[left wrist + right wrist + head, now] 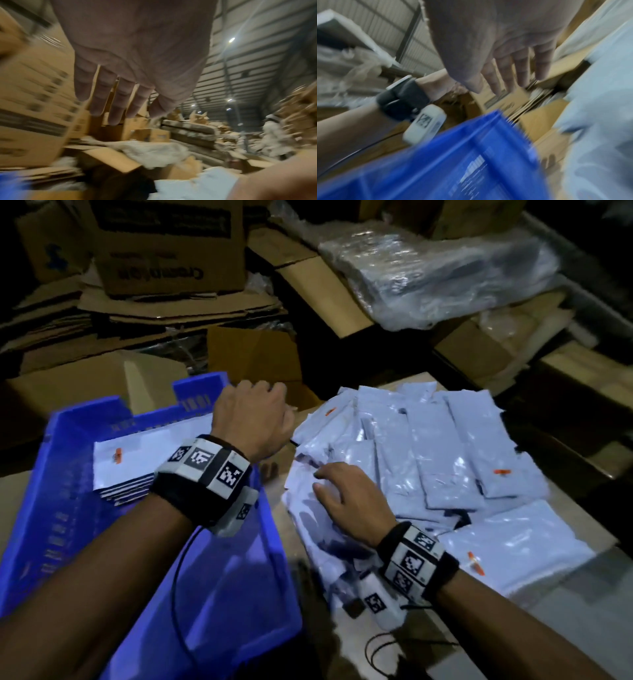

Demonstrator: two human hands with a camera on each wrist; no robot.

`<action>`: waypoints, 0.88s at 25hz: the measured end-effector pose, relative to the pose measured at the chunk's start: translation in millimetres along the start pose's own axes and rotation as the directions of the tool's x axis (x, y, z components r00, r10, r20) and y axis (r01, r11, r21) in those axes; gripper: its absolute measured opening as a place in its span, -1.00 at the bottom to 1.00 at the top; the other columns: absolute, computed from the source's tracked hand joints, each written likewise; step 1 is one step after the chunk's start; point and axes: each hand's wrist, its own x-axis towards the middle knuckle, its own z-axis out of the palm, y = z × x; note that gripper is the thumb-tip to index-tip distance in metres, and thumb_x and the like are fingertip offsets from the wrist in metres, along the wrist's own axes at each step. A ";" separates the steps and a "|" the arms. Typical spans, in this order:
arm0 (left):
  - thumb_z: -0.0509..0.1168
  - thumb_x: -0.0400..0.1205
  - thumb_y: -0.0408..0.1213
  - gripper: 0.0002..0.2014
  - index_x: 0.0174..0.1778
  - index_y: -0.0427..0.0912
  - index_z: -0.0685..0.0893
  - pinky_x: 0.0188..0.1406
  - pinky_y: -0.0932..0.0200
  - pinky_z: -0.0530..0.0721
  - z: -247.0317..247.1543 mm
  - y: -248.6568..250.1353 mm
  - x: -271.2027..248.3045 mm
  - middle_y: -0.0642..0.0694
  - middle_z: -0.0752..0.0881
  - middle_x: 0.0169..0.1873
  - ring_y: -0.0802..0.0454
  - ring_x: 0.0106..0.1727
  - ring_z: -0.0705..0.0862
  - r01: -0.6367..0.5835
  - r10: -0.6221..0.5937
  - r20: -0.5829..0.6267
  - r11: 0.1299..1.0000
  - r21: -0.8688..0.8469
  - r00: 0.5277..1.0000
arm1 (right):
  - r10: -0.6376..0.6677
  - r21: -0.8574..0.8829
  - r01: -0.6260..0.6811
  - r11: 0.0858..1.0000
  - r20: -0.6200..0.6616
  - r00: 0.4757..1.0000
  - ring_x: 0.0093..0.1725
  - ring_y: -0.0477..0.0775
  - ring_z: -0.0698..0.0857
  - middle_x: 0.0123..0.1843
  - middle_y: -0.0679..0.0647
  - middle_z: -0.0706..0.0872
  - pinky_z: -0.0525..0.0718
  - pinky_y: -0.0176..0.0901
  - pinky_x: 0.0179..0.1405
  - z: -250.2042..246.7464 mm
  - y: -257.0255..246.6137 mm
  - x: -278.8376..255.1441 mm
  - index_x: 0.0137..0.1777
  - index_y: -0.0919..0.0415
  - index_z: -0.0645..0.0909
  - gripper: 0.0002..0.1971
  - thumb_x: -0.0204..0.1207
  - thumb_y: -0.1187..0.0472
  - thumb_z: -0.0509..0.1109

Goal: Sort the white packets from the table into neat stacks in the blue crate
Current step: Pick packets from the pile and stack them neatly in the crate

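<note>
- Head view, left of frame: blue crate (pixel 61 508) with one stack of white packets (pixel 137 460) against its far wall.
- Centre: your left hand (pixel 250 419) hovers over the crate's right rim, fingers straight and spread in the left wrist view, holding nothing.
- Right of centre: your right hand (pixel 349 501) lies flat, fingers extended, on the loose packet pile (pixel 445 453) on the table (pixel 565 604).
</note>
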 end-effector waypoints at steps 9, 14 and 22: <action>0.29 0.50 -0.12 -0.62 0.06 -0.38 0.62 -0.25 0.11 0.50 89.2 103.3 44.4 -0.34 0.71 0.03 -0.23 -0.11 0.66 0.498 -0.115 0.591 0.678 -0.540 0.798 | 0.330 -0.312 -0.284 0.907 0.103 0.938 0.13 0.35 0.65 0.02 0.20 0.73 0.58 0.02 -0.07 -66.4 97.4 -11.9 0.01 0.20 0.68 -0.77 0.56 0.08 0.28; 0.41 0.42 -0.23 -0.80 -0.34 -0.27 0.57 -0.15 -0.03 0.63 118.7 112.6 24.4 -0.36 0.67 -0.22 -0.22 -0.15 0.62 0.794 -0.154 0.802 0.338 -0.505 0.577 | 0.286 -0.336 -0.207 0.919 0.208 0.935 0.18 0.27 0.56 0.13 0.16 0.62 0.51 0.03 0.01 -46.1 102.5 -5.5 0.15 0.13 0.68 -0.70 0.58 -0.02 0.27; 0.43 0.62 -0.23 -0.87 -0.12 -0.19 0.64 -0.23 0.07 0.65 100.3 121.2 6.0 -0.21 0.71 -0.09 -0.08 -0.22 0.66 0.774 -0.164 0.777 -0.097 -0.626 0.608 | 0.319 -0.396 -0.219 0.892 0.206 0.925 0.17 0.27 0.56 0.12 0.16 0.63 0.46 0.09 0.12 -42.3 100.2 -7.4 0.08 0.15 0.68 -0.58 0.70 -0.08 0.06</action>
